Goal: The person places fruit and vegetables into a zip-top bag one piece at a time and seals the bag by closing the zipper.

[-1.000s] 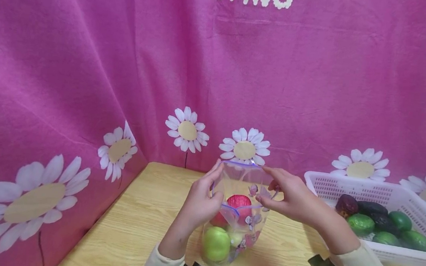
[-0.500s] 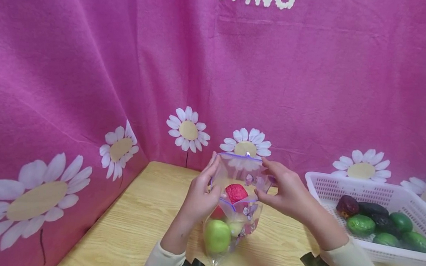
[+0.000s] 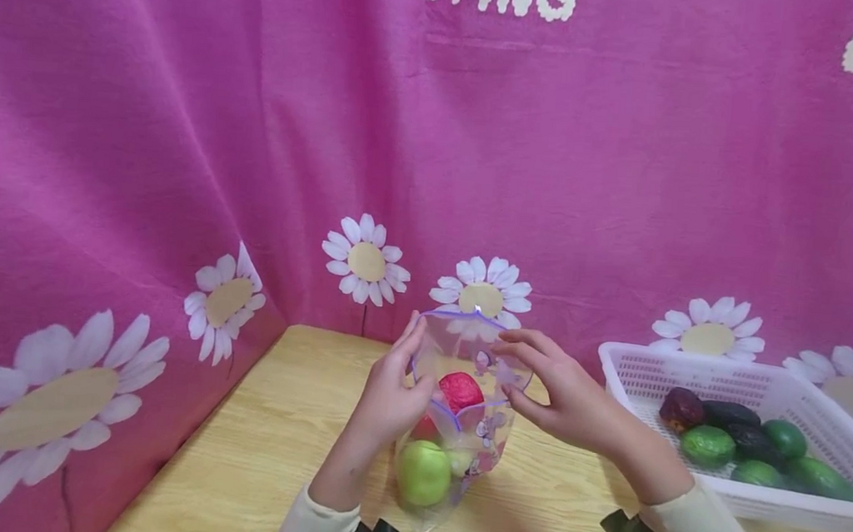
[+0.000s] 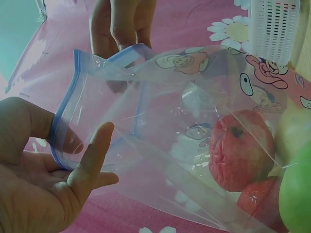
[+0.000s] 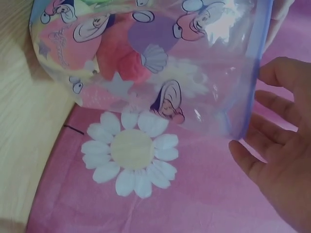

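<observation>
A clear zip-lock bag (image 3: 489,430) with a purple zip rim and cartoon prints stands on the table, its mouth spread wide. Inside lie a red wrinkled apple (image 3: 460,392), a second red fruit (image 4: 260,201) partly hidden, a green apple (image 3: 423,473) and a pale yellowish fruit (image 3: 460,461). My left hand (image 3: 394,397) holds the rim on the left side, between thumb and fingers. On the opposite side my right hand (image 3: 567,394) touches the rim with spread, fairly straight fingers. In the left wrist view, the fingertips (image 4: 118,85) of the right hand reach the mouth.
To the right stands a white perforated plastic basket (image 3: 725,486) with several green and dark fruits (image 3: 751,442). A pink cloth (image 3: 555,159) with daisies hangs behind and to the left of the wooden table (image 3: 230,468).
Compared with a second ago, the bag's rim sits a little higher. My right fingers have spread and shifted along the rim. The head view has swung slightly right.
</observation>
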`<act>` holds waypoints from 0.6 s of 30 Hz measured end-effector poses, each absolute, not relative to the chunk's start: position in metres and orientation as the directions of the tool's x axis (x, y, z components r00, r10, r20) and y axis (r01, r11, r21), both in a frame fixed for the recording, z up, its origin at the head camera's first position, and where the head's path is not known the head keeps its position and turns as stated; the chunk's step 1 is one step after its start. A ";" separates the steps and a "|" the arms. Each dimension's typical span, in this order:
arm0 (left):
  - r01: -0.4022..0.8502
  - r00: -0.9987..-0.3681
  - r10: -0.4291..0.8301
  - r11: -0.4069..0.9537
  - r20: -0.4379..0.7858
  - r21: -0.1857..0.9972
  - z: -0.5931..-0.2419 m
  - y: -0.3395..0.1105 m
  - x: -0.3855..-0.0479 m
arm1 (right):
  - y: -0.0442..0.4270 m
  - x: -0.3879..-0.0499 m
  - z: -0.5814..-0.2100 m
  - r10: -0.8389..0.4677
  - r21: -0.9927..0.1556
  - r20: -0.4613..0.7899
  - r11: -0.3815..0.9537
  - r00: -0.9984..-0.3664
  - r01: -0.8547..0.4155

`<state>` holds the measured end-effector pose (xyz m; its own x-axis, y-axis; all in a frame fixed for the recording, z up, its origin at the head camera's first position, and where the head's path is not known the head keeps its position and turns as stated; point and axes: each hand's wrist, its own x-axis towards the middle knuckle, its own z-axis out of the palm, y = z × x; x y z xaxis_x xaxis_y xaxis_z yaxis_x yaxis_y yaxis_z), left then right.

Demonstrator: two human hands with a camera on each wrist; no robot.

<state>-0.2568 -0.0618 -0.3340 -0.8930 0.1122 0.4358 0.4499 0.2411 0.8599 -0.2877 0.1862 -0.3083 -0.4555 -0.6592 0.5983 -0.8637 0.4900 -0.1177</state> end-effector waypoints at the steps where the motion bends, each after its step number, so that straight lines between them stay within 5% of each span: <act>1: 0.450 -0.893 0.108 0.246 0.437 0.859 -0.334 -0.063 -0.256 | 0.187 -0.287 -0.307 -0.664 -0.118 0.598 0.482 -0.449 -0.868; 9: 0.454 -0.890 0.087 0.250 0.448 0.855 -0.333 -0.071 -0.255 | 0.239 -0.295 -0.302 -0.565 -0.170 0.642 0.554 -0.518 -0.815; 14: 0.463 -0.886 0.084 0.234 0.457 0.855 -0.331 -0.074 -0.256 | 0.303 -0.312 -0.325 -0.419 -0.205 0.626 0.726 -0.657 -0.657; 18: 0.461 -0.887 0.081 0.229 0.455 0.858 -0.330 -0.076 -0.256 | 0.346 -0.327 -0.346 -0.316 -0.243 0.489 0.846 -0.813 -0.475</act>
<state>-0.2561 -0.0760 -0.3296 -0.8870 0.0808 0.4547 0.4606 0.2286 0.8577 -0.3275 0.3457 -0.3460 -0.8129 -0.3157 0.4894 -0.4747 0.8460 -0.2428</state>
